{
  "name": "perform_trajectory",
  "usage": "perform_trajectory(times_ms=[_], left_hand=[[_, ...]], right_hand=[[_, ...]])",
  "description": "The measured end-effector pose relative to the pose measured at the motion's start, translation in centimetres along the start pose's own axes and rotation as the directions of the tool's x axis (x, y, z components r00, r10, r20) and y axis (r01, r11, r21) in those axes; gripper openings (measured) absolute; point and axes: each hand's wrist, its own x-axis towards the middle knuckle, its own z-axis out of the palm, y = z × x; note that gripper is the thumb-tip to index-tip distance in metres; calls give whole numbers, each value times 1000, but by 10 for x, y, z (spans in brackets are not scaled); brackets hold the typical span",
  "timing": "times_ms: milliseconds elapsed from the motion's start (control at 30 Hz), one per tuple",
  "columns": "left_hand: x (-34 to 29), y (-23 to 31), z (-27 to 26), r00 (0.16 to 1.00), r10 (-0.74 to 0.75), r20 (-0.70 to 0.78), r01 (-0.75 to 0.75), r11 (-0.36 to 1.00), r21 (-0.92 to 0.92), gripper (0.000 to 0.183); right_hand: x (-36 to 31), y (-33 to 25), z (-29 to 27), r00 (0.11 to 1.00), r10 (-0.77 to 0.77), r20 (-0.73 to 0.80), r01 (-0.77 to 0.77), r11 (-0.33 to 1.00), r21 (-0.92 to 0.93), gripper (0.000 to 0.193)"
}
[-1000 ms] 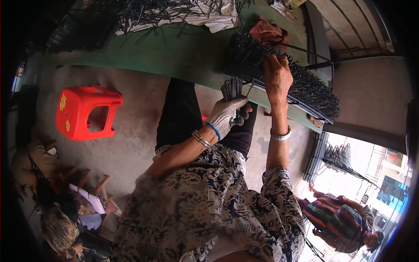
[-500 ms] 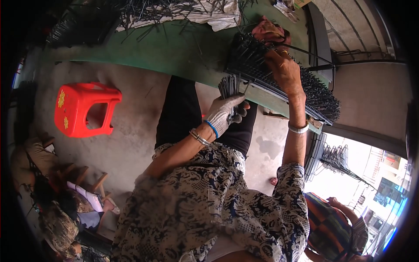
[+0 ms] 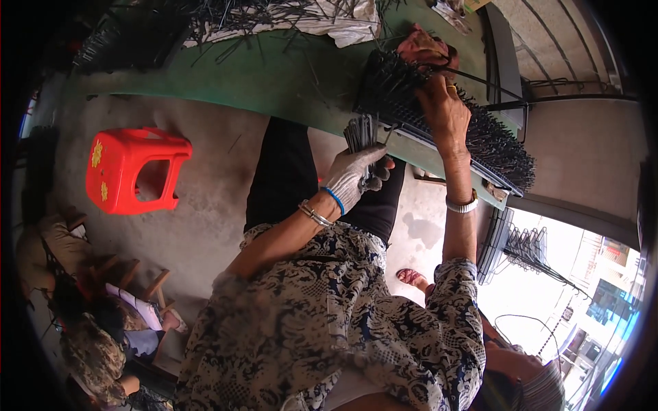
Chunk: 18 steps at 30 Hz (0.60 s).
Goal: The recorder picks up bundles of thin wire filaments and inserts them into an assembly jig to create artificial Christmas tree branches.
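Observation:
A gloved left hand, my left hand (image 3: 356, 171), is closed round a bundle of thin dark rods (image 3: 360, 132) that stick up past its fingers, in front of the table edge. My right hand (image 3: 443, 116) is bare and reaches over a long rack (image 3: 490, 179) packed with upright dark rods (image 3: 497, 147). Its fingers are bent and pinched together down among the rods. What sits between the fingertips is hidden. A crumpled reddish cloth (image 3: 426, 46) lies just beyond that hand, at the rack's far side.
The green table (image 3: 274, 85) carries a heap of loose dark rods (image 3: 233, 17) on a white sheet (image 3: 343, 24). A red plastic stool (image 3: 133, 171) stands on the floor at left. One person (image 3: 96, 349) sits at lower left; another (image 3: 528, 377) is at lower right.
My right hand has shifted slightly toward the left along the rack. My left hand stays almost still with its bundle. The person at lower right has moved, and a sandalled foot now shows.

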Motion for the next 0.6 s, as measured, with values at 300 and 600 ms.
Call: perform_trajectory(times_ms=[300, 600], left_hand=[[0, -1, 0, 1000, 20, 14, -20, 999, 33, 18], [6, 4, 4, 999, 42, -2, -42, 999, -14, 25]], right_hand=[[-52, -30, -27, 894, 28, 447, -390, 542, 745, 13], [-49, -18, -36, 912, 411, 5, -264, 575, 774, 6]])
